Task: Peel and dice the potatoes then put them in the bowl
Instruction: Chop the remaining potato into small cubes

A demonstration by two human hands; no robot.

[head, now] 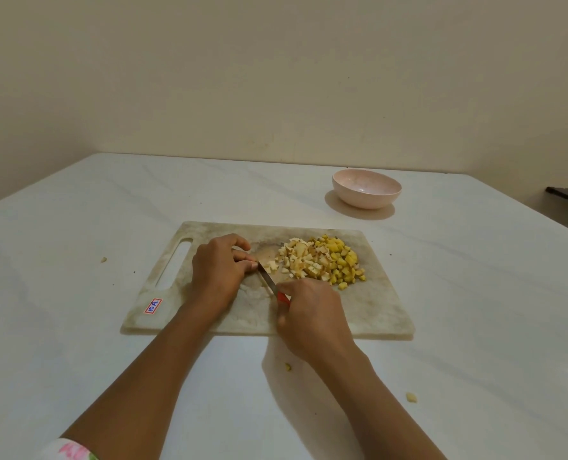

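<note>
One text can be read: a small white sticker (153, 306) with a red border, hand-lettered "10A" in blue ink. It sits on the cutting board (375, 310) at its near left corner, just below the handle slot (173, 263).

Centre frame, on cutting board (375, 303): R hand (309, 310) grips red-handled knife (267, 277), blade amid potato bits (272, 265); L hand (216, 270) curled beside blade. Diced pile (325, 260) right; pink bowl (365, 189) upper right, apart.
</note>
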